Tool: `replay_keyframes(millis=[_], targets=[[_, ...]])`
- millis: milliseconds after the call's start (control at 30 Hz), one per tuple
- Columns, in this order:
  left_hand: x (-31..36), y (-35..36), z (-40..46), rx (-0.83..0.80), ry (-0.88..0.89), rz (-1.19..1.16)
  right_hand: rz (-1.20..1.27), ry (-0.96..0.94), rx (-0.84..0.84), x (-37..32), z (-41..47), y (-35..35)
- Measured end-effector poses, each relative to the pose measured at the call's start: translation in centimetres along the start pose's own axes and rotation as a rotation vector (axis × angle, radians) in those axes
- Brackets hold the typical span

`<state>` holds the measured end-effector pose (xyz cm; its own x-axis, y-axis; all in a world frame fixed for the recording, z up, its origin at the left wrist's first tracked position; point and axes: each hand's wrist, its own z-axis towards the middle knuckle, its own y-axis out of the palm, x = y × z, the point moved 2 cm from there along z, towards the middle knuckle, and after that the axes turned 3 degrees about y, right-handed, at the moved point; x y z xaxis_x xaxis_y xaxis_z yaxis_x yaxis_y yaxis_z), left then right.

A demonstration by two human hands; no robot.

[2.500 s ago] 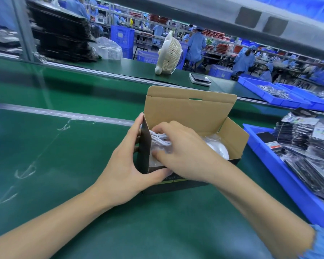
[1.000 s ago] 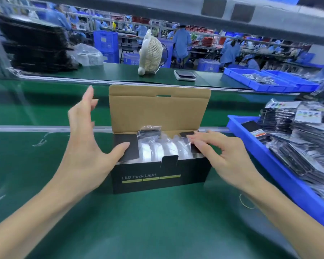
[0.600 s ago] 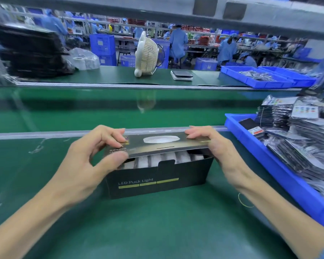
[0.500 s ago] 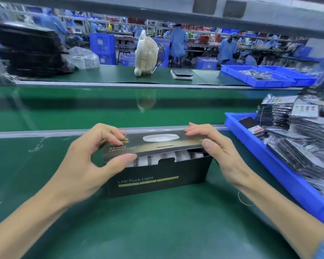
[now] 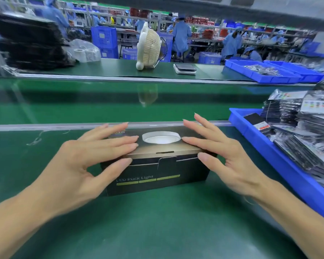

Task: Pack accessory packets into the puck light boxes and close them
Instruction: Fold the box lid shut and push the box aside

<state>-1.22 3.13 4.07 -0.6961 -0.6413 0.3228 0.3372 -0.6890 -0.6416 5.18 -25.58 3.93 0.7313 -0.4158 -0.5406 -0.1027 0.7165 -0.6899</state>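
**A:** What's different from half a second ago?

**B:** The lid of the puck light box (image 5: 157,161) is down. It was held slanted above the opening then, with the wrapped lights showing in the gap under it. Now it lies flat across the top, and the gap is gone.

**A:** And the hands?

**B:** They were pinching the lid's corners. Now the left hand (image 5: 79,165) lies with its fingers stretched flat on the lid's left part, thumb against the front wall. The right hand (image 5: 226,156) mirrors it on the right, fingers straight, gripping nothing. The box sits on the green bench (image 5: 157,230) between them, just this side of the metal rail.

**A:** So this box is finished?

**B:** Nearly, I'd judge. The front tab (image 5: 166,162) looks tucked along the front edge (there's a slot in the lid just above it), but I can't tell whether it's fully seated. A final press may be all that's left.

**A:** Is the packet inside?

**B:** Hidden now; the lid covers everything. The box's ends are behind the hands too.

**A:** Anything else hard to read?

**B:** The blue bin (image 5: 251,131) on the right is cut off by the frame edge, and its accessory packets (image 5: 297,128) are a glossy dark heap, too jumbled to count. The printed lettering on the box front is a little blurred.
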Motion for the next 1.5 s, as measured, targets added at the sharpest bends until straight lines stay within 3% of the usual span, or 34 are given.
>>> replay_keyframes(millis=[133, 267, 367, 600, 767, 867, 1033, 1133, 1267, 1433, 1500], targets=[[0.0, 0.8, -0.6, 0.010, 0.045, 0.073, -0.269, -0.075, 0.090, -1.1, -0.4, 1.0], [0.3, 1.6, -0.9, 0.057, 0.089, 0.129, -0.431, -0.335, 0.344, -3.7, 0.1, 2.9], [0.6, 1.8, -0.9, 0.128, 0.085, 0.135, -0.522, -0.477, 0.371, -4.7, 0.9, 4.2], [1.0, 2.7, -1.0, 0.259, 0.109, 0.159, -0.562, -0.508, 0.447, -5.2, 0.5, 4.5], [0.8, 2.9, -1.1, 0.278, 0.094, 0.142, -0.085, -0.032, 0.330, -4.9, 1.5, 3.4], [0.8, 2.9, -1.1, 0.284, 0.092, 0.132, -0.181, -0.151, 0.263, -5.0, 1.8, 3.5], [0.9, 3.1, -1.1, 0.301, 0.102, 0.155, -0.437, -0.423, 0.409, -5.0, 0.2, 4.5], [0.9, 3.1, -1.2, 0.320, 0.107, 0.165, -0.413, -0.342, 0.420, -4.9, 0.4, 4.4], [0.9, 3.1, -1.1, 0.315, 0.091, 0.173, -0.199, 0.016, 0.256, -4.9, 2.0, 2.7], [1.1, 3.0, -1.2, 0.298, 0.082, 0.165, -0.320, 0.097, -0.392, -4.3, 6.1, 1.3], [1.1, 2.9, -1.3, 0.278, 0.070, 0.173, -0.365, 0.065, -0.511, -4.0, 6.6, 1.4]])
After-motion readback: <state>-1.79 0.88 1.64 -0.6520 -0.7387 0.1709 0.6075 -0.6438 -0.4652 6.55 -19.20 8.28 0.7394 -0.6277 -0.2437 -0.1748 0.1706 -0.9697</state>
